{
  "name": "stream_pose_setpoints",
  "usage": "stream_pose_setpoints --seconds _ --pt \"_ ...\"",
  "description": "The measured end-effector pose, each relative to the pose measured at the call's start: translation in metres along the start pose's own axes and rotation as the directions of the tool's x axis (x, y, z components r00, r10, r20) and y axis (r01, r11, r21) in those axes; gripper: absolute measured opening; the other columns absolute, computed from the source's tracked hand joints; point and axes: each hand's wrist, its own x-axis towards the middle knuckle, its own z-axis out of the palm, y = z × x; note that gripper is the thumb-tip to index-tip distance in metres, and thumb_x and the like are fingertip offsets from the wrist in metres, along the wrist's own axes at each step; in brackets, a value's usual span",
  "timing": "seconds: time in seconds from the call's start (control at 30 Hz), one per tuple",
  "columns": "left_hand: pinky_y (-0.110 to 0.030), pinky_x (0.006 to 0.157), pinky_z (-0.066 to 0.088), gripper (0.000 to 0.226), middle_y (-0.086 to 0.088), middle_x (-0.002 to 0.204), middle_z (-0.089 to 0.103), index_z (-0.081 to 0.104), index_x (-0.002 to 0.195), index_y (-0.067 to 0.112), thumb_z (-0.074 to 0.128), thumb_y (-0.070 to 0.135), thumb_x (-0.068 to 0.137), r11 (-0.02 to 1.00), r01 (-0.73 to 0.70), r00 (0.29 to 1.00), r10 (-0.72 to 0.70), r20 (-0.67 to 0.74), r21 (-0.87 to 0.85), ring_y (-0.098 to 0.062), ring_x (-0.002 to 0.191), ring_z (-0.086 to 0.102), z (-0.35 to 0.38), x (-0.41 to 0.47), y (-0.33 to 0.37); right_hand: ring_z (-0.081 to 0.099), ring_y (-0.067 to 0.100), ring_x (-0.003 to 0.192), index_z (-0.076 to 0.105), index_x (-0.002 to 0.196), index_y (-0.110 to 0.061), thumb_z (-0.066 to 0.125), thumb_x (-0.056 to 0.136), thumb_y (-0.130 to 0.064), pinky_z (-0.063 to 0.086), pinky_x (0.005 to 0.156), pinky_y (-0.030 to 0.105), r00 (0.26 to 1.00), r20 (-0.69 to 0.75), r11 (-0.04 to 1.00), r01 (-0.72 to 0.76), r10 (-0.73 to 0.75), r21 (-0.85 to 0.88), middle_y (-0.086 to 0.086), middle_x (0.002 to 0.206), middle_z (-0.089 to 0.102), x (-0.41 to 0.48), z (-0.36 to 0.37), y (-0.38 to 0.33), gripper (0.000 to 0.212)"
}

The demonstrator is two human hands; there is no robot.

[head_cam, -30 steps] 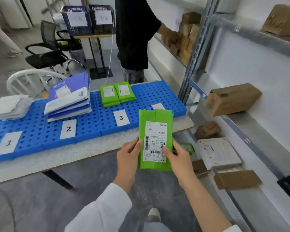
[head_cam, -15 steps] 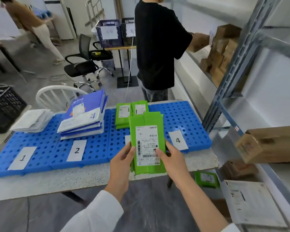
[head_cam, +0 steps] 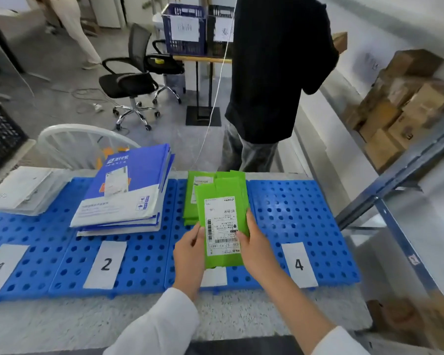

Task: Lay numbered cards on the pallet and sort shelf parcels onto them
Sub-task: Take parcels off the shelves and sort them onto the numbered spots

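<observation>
Blue pallet (head_cam: 292,213) at twelve o'clock, left hand (head_cam: 190,252) and right hand (head_cam: 256,252) pinching a green parcel (head_cam: 223,226) (card (head_cam: 213,276) at its six mostly hidden).

Holds the green parcel (head_cam: 222,198) in both hands, label side facing up. Pinches its lower left edge with the left hand (head_cam: 190,248), thumb on the front, other fingers hidden behind. Grips its lower right edge with the right hand (head_cam: 256,248), thumb lying up along that edge, fingers out of sight behind. Reaches toward the parcel from below with both forearms converging. Wears a white sleeve (head_cam: 162,326) to the left wrist; shows the right forearm (head_cam: 300,303) bare above a white cuff (head_cam: 341,342).
</observation>
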Motion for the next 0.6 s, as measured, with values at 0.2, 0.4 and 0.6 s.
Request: stream_pose_setpoints --seconds 0.2,0.4,0.6 --pt "-0.018 0.063 0.048 0.024 0.003 0.088 0.064 0.062 0.116 0.027 0.043 0.023 0.101 0.979 -0.06 0.998 0.053 0.042 0.196 -0.011 0.076 0.058 0.005 0.086 0.002 0.043 0.017 0.132 0.017 0.154 -0.022 0.043 0.103 -0.023 0.037 0.098 0.024 0.998 0.035 0.995 -0.057 0.06 -0.082 0.001 0.153 0.035 0.093 0.025 -0.032 0.057" --pt "-0.026 0.078 0.055 0.04 0.002 0.103 0.065 0.047 0.14 0.03 0.041 0.019 0.102 0.974 0.0 0.996 -0.02 0.086 0.225 -0.012 0.092 0.063 0.012 0.158 0.0 0.034 0.019 0.14 0.026 0.152 -0.02 0.046 0.101 -0.021 0.032 0.112 0.033 0.99 0.051 0.986 -0.122 0.129 -0.113 0.0 0.155 0.032 0.175 0.048 -0.035 0.055" --pt "-0.015 0.058 0.048 0.025 0.008 0.089 0.068 0.062 0.115 0.022 0.042 0.015 0.101 0.957 -0.003 0.993 -0.033 0.117 0.29 -0.007 0.075 0.062 0.018 0.198 -0.017 0.032 0.02 0.14 0.02 0.153 -0.015 0.05 0.099 -0.015 0.032 0.107 0.028 0.982 0.072 0.973 -0.161 0.174 -0.163 0.002 0.155 0.027 0.211 0.067 -0.025 0.061"
